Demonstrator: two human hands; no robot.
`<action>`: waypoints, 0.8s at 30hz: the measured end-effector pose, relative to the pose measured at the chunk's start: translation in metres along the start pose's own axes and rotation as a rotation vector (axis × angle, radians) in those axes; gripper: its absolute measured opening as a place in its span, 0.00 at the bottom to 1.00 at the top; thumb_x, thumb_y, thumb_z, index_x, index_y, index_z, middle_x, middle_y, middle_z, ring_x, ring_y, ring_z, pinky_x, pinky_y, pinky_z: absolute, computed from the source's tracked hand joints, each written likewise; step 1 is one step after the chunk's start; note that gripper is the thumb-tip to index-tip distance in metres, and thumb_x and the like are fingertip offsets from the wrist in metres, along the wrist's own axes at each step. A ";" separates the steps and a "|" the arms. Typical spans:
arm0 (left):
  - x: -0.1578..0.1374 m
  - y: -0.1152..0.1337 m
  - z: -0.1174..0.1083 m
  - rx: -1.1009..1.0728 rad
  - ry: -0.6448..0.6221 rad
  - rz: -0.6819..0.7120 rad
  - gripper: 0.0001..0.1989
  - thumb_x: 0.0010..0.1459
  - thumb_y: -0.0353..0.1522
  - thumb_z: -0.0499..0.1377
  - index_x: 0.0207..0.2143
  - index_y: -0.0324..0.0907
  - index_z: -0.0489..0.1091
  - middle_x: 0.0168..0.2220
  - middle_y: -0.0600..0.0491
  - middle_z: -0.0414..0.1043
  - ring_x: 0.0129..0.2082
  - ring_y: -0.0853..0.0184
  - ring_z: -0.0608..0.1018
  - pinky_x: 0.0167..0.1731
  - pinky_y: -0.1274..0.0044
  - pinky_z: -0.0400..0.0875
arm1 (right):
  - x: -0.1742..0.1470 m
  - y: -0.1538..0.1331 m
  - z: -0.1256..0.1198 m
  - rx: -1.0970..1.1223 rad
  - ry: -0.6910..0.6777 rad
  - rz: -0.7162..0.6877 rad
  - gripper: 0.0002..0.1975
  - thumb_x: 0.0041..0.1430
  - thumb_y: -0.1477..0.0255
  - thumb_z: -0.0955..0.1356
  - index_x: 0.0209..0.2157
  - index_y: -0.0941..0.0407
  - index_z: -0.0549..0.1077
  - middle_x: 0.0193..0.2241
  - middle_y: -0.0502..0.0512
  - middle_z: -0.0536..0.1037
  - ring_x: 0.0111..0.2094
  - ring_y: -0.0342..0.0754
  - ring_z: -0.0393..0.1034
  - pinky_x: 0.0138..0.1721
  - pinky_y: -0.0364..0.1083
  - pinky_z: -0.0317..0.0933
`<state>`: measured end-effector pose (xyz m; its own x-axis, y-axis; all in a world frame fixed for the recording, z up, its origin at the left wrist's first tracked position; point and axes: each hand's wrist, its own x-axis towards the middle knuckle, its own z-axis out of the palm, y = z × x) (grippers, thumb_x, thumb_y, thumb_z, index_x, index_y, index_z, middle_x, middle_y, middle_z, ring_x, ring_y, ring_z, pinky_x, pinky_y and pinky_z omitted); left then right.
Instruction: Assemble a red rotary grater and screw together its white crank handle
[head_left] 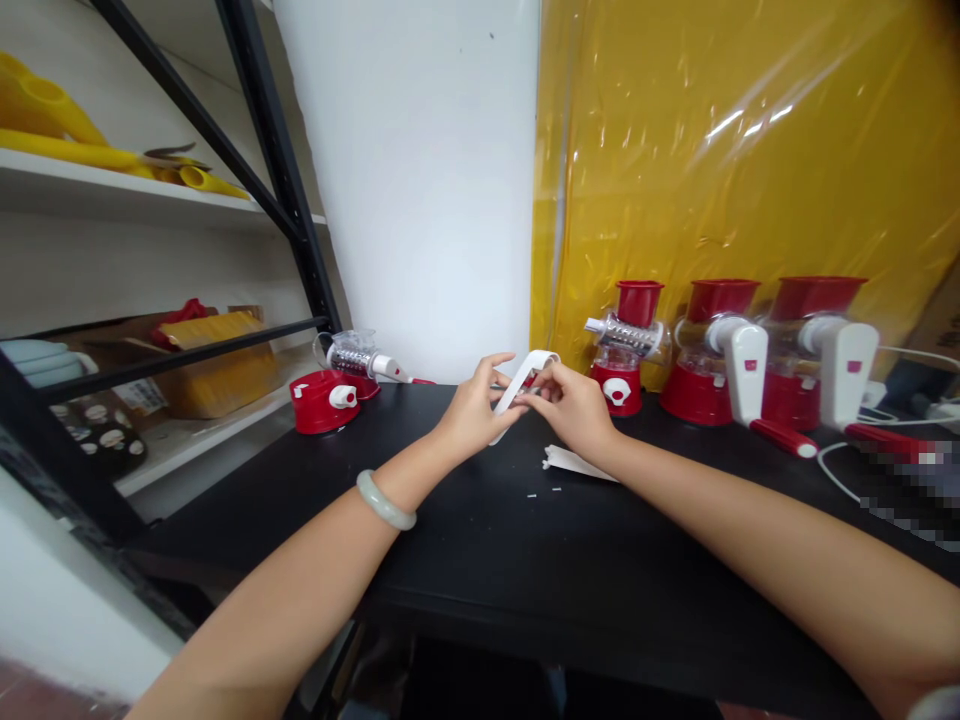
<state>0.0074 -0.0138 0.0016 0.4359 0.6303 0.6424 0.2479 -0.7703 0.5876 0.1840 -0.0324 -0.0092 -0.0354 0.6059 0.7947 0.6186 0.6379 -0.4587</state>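
Observation:
Above the black table (480,560), my left hand (476,405) grips a curved white plastic crank arm (514,388), which tilts upward to the right. My right hand (574,405) is closed in a pinch at the arm's inner side. A small reddish part shows by those fingertips, but what they pinch is too small to make out. Under my right wrist lies another long white plastic piece (577,463), partly hidden by the forearm. Two tiny pale pieces, which look like screws (532,495), lie on the table in front of my hands.
Several red-and-white rotary graters (701,385) stand along the back right, two with crank handles fitted. At back left are a red grater base (324,402) and a clear grater drum (358,355). A shelf rack (289,190) rises on the left. A white cable (840,475) lies at right.

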 end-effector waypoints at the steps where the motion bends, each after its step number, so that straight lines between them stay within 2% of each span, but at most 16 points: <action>1: 0.000 0.000 0.000 -0.029 -0.009 -0.009 0.34 0.50 0.30 0.65 0.57 0.44 0.54 0.39 0.52 0.71 0.35 0.68 0.80 0.36 0.78 0.73 | 0.000 0.002 -0.001 -0.076 0.034 -0.040 0.14 0.51 0.60 0.72 0.30 0.54 0.68 0.25 0.51 0.70 0.28 0.48 0.67 0.33 0.48 0.62; 4: 0.001 -0.001 -0.002 -0.101 -0.033 -0.042 0.37 0.49 0.31 0.67 0.58 0.44 0.54 0.39 0.51 0.71 0.35 0.67 0.80 0.35 0.78 0.73 | 0.002 0.010 -0.001 -0.180 0.207 -0.086 0.21 0.46 0.58 0.74 0.37 0.54 0.67 0.36 0.57 0.68 0.40 0.55 0.65 0.42 0.55 0.63; 6: 0.002 -0.001 -0.003 -0.158 -0.041 -0.080 0.38 0.48 0.32 0.67 0.59 0.45 0.52 0.39 0.51 0.71 0.34 0.66 0.80 0.33 0.78 0.74 | 0.004 0.016 0.001 -0.101 0.274 -0.055 0.29 0.43 0.58 0.75 0.44 0.54 0.64 0.44 0.61 0.65 0.47 0.58 0.63 0.46 0.57 0.63; 9: 0.002 -0.002 -0.003 -0.229 -0.039 -0.143 0.41 0.48 0.32 0.67 0.60 0.47 0.50 0.39 0.52 0.72 0.31 0.68 0.80 0.30 0.78 0.74 | 0.007 0.023 0.004 0.139 0.170 -0.023 0.32 0.50 0.61 0.72 0.53 0.53 0.56 0.51 0.63 0.62 0.50 0.54 0.64 0.46 0.54 0.65; 12: 0.002 -0.002 -0.001 -0.233 -0.051 -0.170 0.41 0.48 0.32 0.67 0.61 0.47 0.49 0.38 0.52 0.72 0.29 0.69 0.79 0.28 0.79 0.73 | 0.006 0.022 0.003 0.251 0.046 -0.061 0.32 0.54 0.65 0.70 0.56 0.53 0.52 0.51 0.62 0.65 0.51 0.52 0.65 0.48 0.52 0.65; 17: 0.000 -0.004 0.001 -0.272 -0.065 -0.182 0.41 0.49 0.33 0.67 0.61 0.48 0.49 0.38 0.53 0.72 0.26 0.72 0.78 0.25 0.81 0.73 | 0.004 0.016 0.001 0.176 -0.009 -0.132 0.30 0.54 0.68 0.69 0.56 0.54 0.55 0.48 0.62 0.68 0.49 0.53 0.67 0.51 0.55 0.61; 24: 0.002 -0.005 -0.002 -0.388 -0.113 -0.234 0.43 0.47 0.33 0.68 0.61 0.48 0.49 0.36 0.55 0.71 0.23 0.74 0.76 0.24 0.79 0.75 | 0.000 0.017 0.009 0.106 0.018 -0.127 0.25 0.55 0.68 0.68 0.53 0.55 0.58 0.48 0.63 0.67 0.50 0.54 0.65 0.52 0.55 0.61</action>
<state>0.0051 -0.0084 0.0008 0.5034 0.7520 0.4254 0.0184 -0.5016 0.8649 0.1878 -0.0171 -0.0201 -0.0936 0.5091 0.8556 0.5237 0.7560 -0.3926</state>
